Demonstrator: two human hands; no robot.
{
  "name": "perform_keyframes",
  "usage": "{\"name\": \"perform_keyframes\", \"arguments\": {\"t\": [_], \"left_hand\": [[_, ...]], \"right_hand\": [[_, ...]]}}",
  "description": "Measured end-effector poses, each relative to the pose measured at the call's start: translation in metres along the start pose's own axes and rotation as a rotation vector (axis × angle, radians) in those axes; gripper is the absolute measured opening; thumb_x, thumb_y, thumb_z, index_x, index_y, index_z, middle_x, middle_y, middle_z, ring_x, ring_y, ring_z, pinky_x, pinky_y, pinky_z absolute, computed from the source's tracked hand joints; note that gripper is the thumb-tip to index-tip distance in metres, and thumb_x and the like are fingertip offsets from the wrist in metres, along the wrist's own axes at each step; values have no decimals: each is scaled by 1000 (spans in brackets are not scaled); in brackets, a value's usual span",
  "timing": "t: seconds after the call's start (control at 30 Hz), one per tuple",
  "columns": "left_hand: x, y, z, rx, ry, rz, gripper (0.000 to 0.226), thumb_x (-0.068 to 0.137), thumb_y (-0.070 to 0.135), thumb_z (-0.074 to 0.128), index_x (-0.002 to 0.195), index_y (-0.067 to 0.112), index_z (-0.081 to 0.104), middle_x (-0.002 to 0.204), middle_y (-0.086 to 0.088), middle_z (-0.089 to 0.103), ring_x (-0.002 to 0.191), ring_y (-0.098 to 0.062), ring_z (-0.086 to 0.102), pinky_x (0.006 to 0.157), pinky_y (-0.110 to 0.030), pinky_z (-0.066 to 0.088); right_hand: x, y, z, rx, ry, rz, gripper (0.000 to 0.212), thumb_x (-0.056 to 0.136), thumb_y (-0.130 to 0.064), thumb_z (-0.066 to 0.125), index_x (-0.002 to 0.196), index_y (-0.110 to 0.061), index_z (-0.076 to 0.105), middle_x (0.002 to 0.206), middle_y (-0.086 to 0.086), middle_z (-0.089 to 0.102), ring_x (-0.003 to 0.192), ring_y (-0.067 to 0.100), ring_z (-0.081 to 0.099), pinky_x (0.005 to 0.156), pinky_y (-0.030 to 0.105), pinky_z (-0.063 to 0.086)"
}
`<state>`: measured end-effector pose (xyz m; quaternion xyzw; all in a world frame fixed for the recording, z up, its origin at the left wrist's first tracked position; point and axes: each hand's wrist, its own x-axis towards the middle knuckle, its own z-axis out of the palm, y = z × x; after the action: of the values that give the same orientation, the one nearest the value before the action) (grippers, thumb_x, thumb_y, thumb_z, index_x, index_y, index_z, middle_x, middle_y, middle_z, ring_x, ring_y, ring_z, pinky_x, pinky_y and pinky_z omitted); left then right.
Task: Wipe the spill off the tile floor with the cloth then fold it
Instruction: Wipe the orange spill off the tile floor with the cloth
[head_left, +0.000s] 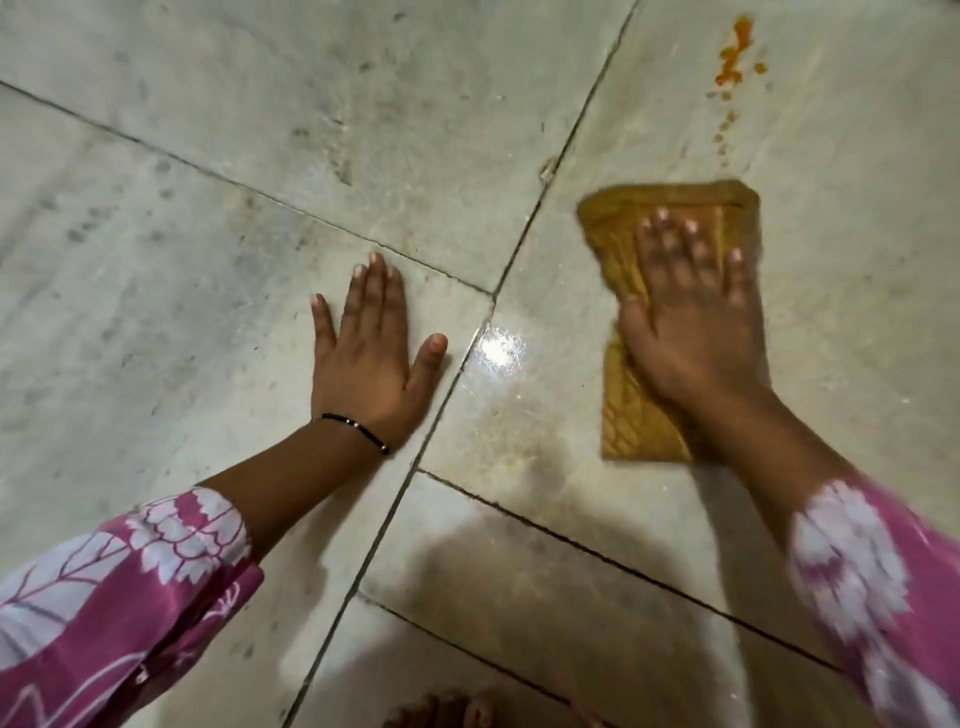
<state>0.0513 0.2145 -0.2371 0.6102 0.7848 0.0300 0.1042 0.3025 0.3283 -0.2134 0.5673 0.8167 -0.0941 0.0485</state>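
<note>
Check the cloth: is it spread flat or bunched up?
Mostly flat. The cloth lies as a long strip on the floor tile, pressed under the right hand; slight wrinkles show beside the fingers. Layers cannot be told.

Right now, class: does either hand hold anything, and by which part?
Neither grips anything. The right hand presses flat on the middle of the cloth; the left hand rests flat on the bare floor.

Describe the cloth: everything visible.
The cloth is mustard-yellow fabric with a woven grid texture, lying flat on the tile floor in a long, roughly rectangular shape. The right hand presses on it with fingers spread, hiding its middle. Its far edge sits just short of the orange spill. Motion blur softens detail.
</note>
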Motion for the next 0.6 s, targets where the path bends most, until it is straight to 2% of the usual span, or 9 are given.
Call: {"name": "perform_keyframes", "arguments": {"t": [0.1,0.2,0.3,0.4,0.5,0.6], "left_hand": [[0,1,1,5,4,-4,80,89,61,-2,151,10,-2,159,-5,-9,145,-15,-11,116,-46,-10],[1,1,1,-24,15,-6,78,89,58,-3,151,11,1,159,-5,-6,146,-15,-8,116,-43,-10],[2,2,-1,-83,44,-15,78,89,56,-2,151,10,7,159,-4,0,146,-15,-3,117,-42,-7],[1,1,-2,-122,66,-15,81,88,59,-1,150,9,14,159,-6,6,146,-17,3,117,-43,-4],[3,0,-1,-105,59,-10,79,89,58,1,151,9,12,159,-5,5,146,-17,3,117,-43,-4],[2,-1,0,-95,54,-9,77,90,58,1,151,11,9,160,-4,2,146,-15,0,118,-42,-4]], "right_hand": [[-71,6,9,-2,-40,-23,68,91,-43,20,153,-20,5,161,-1,0,147,18,-2,118,47,-2],[-103,-22,23,-47,-91,-162,70,89,-43,25,153,-18,11,161,2,4,147,21,0,116,47,-1],[-83,-66,29,1,-94,-343,69,87,-42,29,152,-18,20,159,2,15,147,22,8,115,49,0],[-25,-101,24,17,-47,-430,66,88,-39,22,151,-18,21,159,0,19,147,20,12,115,47,-1],[43,-90,10,18,-14,-319,62,95,-35,27,153,-18,13,160,0,14,147,19,8,116,45,0],[60,-34,-1,61,39,-121,64,92,-38,24,152,-17,15,160,1,12,147,18,8,118,43,2]]}}
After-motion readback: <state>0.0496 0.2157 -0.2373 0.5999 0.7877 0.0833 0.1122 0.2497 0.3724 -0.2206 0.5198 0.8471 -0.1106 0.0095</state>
